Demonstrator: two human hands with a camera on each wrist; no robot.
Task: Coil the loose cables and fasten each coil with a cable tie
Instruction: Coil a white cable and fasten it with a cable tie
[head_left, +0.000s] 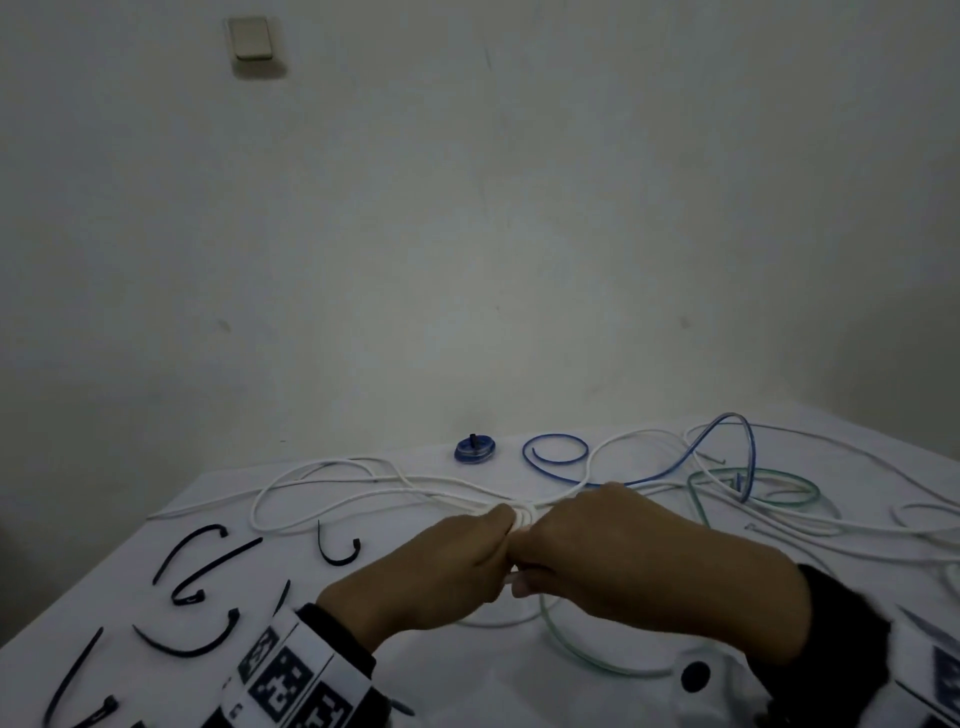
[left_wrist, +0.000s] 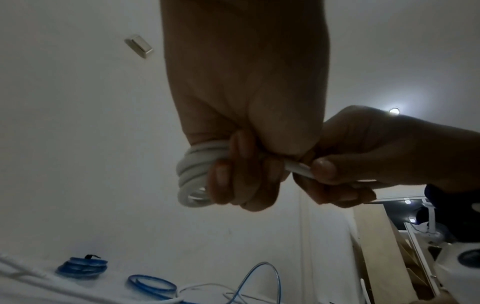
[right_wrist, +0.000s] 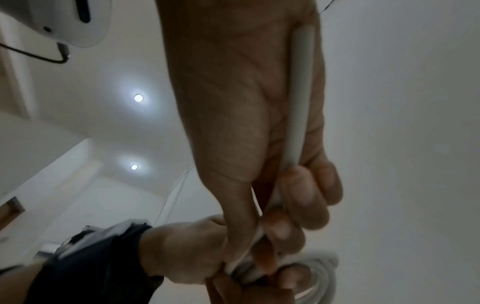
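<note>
The head camera is looking forward and slightly down from above the worktop (head_left: 519, 670), taking in mostly the bare wall and, low in frame, both hands meeting. The left wrist camera is sitting very close beneath the left hand (left_wrist: 244, 102), looking up along it toward wall and ceiling. The right wrist camera is likewise looking up along the right hand (right_wrist: 233, 102) at the ceiling lights (right_wrist: 138, 98). All three views are sharing the white cable (left_wrist: 194, 174) where the hands meet.
</note>
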